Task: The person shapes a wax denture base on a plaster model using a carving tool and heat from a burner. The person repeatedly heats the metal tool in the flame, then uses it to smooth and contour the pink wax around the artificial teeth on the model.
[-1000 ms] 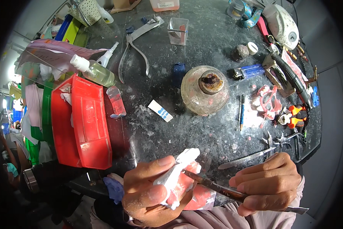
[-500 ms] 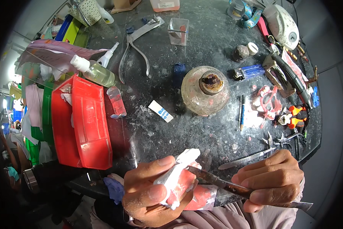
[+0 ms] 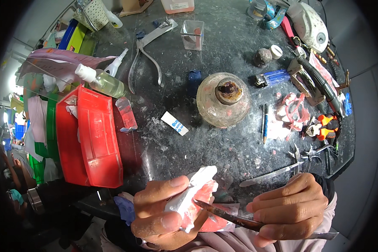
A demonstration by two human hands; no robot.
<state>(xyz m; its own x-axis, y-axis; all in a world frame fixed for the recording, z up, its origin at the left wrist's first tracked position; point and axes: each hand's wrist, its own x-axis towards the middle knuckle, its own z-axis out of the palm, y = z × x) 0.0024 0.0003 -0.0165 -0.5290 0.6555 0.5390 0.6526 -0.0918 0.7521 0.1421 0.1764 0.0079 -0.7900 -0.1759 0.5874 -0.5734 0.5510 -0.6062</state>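
Thumb and fingers of my left hand are wrapped round a white plaster dental model that carries pink wax. A dark wax knife is gripped in my right hand, its tip touching the pink wax and its flat metal end sticking out past my palm. Part of the model is hidden by my left fingers. Below the knife, near my lap, a pink wax sheet lies in clear wrapping. A glass spirit lamp with a rusty top stands ahead of my hands.
At left is a red plastic bin; behind it lies a spray bottle. Large pliers and a clear cup stand farther back. To the right are a pencil, blue lighter, orange-handled pliers and a serrated blade.
The knife tip has moved from the model's upper edge down onto the pink wax. My left hand has turned the model slightly, showing more of the wax. The view has shifted a little.
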